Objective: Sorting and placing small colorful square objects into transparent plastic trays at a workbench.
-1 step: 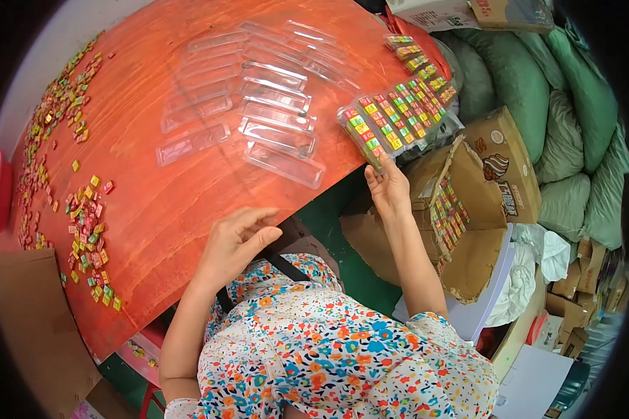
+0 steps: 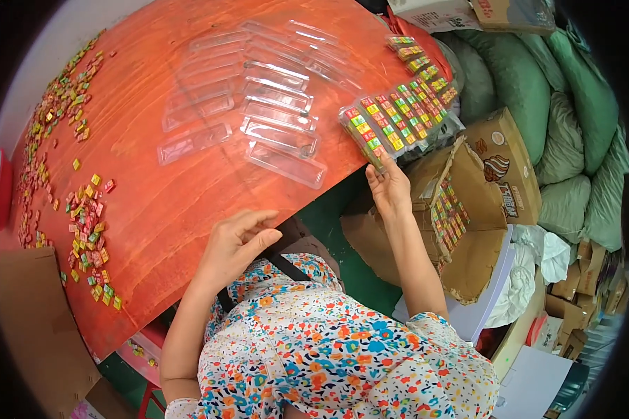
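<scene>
A: Orange-red table [image 2: 189, 202]: status of hands?
B: Left hand [image 2: 234, 244] lies loosely open at the near edge, holding nothing. Right hand [image 2: 390, 190] grips the near end of a filled tray [image 2: 365, 136] at the right edge.
A: Farther out?
B: Empty clear trays [image 2: 258, 105] at centre; loose coloured pieces [image 2: 84, 223] on the left; cardboard box [image 2: 461, 209] on the right.

empty clear trays [image 2: 258, 105] lie mid-table [image 2: 189, 202], loose candies [image 2: 84, 223] left, filled trays [image 2: 398, 119] right, open carton [image 2: 468, 209] beyond the edge.
</scene>
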`<state>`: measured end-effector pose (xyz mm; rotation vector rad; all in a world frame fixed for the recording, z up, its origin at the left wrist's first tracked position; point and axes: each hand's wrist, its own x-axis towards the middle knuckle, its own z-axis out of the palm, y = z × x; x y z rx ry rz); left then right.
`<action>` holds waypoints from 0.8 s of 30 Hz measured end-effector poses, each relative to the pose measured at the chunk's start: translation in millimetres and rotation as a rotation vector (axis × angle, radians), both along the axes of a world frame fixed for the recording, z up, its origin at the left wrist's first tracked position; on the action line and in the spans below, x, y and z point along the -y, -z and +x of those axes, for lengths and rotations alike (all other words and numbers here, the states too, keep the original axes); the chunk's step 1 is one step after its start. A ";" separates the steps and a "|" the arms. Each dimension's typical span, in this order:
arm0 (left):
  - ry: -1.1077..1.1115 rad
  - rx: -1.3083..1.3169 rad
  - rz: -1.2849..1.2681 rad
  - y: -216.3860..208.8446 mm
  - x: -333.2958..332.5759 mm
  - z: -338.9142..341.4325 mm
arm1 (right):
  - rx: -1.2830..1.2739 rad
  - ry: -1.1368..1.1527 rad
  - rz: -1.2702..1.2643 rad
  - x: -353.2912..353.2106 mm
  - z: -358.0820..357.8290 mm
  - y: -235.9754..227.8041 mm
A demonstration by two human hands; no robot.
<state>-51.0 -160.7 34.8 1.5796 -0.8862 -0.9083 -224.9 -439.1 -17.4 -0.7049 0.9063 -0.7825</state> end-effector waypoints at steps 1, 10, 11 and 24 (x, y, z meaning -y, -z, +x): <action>0.019 -0.013 0.026 0.5 -4.0 -0.1 | 0.020 0.025 0.006 1.2 2.5 1.5; -0.062 0.001 0.014 4.4 -21.4 2.1 | -0.030 0.134 0.124 -18.4 10.6 -6.8; -0.046 0.039 -0.033 7.0 -24.0 3.6 | -0.085 0.182 0.182 -26.8 7.5 -9.9; -0.208 0.274 -0.055 -2.3 -58.7 5.0 | -0.391 -0.778 -1.717 -114.9 184.8 -37.1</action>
